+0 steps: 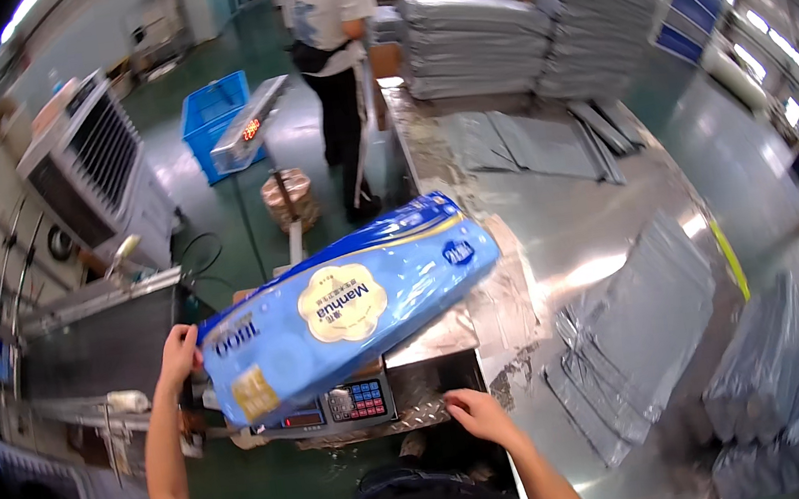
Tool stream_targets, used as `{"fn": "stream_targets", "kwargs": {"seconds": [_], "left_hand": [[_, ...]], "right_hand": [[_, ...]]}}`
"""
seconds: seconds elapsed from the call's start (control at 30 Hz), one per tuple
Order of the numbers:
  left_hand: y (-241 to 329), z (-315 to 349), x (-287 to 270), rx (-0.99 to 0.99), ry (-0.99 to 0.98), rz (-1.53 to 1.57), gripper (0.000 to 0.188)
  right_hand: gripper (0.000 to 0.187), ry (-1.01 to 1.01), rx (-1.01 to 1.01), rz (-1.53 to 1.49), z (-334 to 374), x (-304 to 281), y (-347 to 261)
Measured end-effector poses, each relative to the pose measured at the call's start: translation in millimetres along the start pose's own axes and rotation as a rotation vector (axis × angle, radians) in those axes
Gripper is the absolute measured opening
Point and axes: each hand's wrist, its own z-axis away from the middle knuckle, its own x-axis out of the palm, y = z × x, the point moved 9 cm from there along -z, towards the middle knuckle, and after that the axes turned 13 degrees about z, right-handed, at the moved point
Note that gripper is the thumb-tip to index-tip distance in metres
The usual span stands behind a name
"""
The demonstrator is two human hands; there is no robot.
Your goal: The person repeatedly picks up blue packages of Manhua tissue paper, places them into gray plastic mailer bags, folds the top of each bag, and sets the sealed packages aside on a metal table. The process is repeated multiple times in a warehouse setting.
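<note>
1. Workshop with a glossy green floor [153,216]; a metal tabletop [581,210] runs along the right.
2. Nearest, the person's right hand [477,415] is beside the tabletop's near edge, its fingers loosely curled and released, holding nothing visible.
3. Just left of it, a scale [359,399] with a keypad and lit red digits shows partly.
4. Left hand [179,355]: its fingers touch the pack's left end; I cannot tell whether they grip it.
5. Blue pack [346,302], long and plastic-wrapped, lies slantwise over the scale, its right end higher, toward the tabletop.
6. Grey bags [646,318] lie flat on the tabletop.
7. Beyond the pack are a display [251,131] on a pole, a blue crate [206,134] and a standing co-worker [331,36].
</note>
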Motion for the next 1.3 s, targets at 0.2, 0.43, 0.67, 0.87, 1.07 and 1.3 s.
{"fn": "stream_targets", "kwargs": {"seconds": [0.2, 0.43, 0.67, 0.87, 1.07, 1.3], "left_hand": [[-76, -21, 59, 0.192, 0.186, 0.631, 0.049], [-13, 31, 232, 0.247, -0.001, 0.837, 0.054], [15, 123, 463, 0.461, 0.037, 0.285, 0.062], [-48, 172, 642, -0.107, -0.494, 0.407, 0.047], [-130, 134, 649, 0.011, -0.15, 0.057, 0.033], [-151, 139, 684, -0.135, -0.33, 0.307, 0.052]], "right_hand": [[0.051, 0.126, -0.01, -0.026, -15, -2, -18], [0.061, 0.322, 0.388, -0.345, 50, -7, 43], [0.057, 0.804, 0.201, 0.152, 84, -123, 10], [0.05, 0.788, 0.43, 0.117, 142, -128, 125], [0.048, 0.89, 0.478, 0.227, 167, -204, 158], [0.057, 0.842, 0.378, 0.074, 110, -203, 262]]}}
